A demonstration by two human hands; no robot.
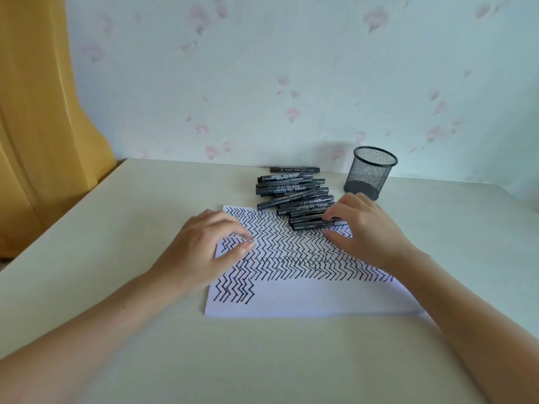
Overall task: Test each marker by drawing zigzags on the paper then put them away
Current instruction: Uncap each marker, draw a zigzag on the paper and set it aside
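A white sheet of paper lies on the table, its upper part filled with black zigzag rows. Several black markers are piled at the paper's far edge, all capped as far as I can see. My right hand reaches over the pile's near right end, its fingertips touching the nearest marker; whether it grips it is unclear. My left hand rests on the paper's left side, fingers curled and pressing the sheet down, holding nothing.
A black mesh pen cup stands upright behind my right hand, near the wall, and looks empty. The cream table runs to a floral wall. A yellow curtain hangs at the left.
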